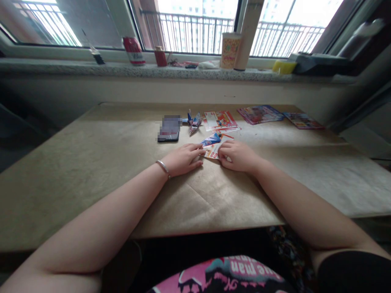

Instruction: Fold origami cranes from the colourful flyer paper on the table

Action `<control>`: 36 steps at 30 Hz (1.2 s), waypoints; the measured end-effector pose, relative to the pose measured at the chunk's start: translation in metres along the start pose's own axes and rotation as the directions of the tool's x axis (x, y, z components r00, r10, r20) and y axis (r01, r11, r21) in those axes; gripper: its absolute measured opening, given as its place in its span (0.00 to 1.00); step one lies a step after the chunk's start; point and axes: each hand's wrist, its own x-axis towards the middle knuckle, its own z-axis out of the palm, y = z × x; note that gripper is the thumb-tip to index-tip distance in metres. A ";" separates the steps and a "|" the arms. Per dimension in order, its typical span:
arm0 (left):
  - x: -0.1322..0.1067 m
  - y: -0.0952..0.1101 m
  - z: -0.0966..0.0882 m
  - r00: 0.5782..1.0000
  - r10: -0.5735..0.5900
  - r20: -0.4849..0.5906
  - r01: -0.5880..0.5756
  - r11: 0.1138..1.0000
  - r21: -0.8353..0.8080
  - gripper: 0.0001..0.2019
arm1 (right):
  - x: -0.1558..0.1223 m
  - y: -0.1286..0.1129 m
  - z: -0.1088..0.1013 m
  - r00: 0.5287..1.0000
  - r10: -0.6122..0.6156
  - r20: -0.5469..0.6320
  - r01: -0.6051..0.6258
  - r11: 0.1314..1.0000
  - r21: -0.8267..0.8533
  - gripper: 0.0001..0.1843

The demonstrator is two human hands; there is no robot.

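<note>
A partly folded sheet of printed paper, white with red lettering and a blue folded flap, lies on the table between my hands. My left hand, with a silver bangle at the wrist, rests flat with its fingers stretched out, and the fingertips touch the paper's left edge. At the right edge, my right hand has its fingers curled and pinches the paper; part of the sheet is hidden under it. Just beyond stands a folded paper crane in blue and red print.
A phone lies left of the crane. Red printed sheets, a fanned stack of printed papers and another stack lie toward the back right. A can and a paper cup stand on the windowsill.
</note>
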 end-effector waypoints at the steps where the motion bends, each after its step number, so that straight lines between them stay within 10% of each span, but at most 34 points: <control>1: 0.000 0.001 0.000 1.000 0.004 0.009 -0.004 1.000 -0.004 0.23 | 0.000 0.000 0.001 1.000 0.012 -0.007 -0.012 0.999 0.052 0.07; 11: 0.002 0.003 0.000 0.994 0.102 0.027 -0.099 0.992 -0.080 0.24 | -0.006 0.010 0.005 0.893 0.447 -0.042 -0.385 0.810 0.443 0.10; 17: 0.001 0.002 0.002 0.992 0.127 0.005 -0.125 0.986 -0.109 0.24 | -0.001 0.014 0.009 0.807 0.589 0.042 -0.556 0.732 0.394 0.11; 36: 0.002 0.010 0.000 0.992 0.127 0.003 -0.127 0.992 -0.027 0.24 | -0.003 0.028 0.003 0.805 0.582 0.117 -0.590 0.806 0.046 0.10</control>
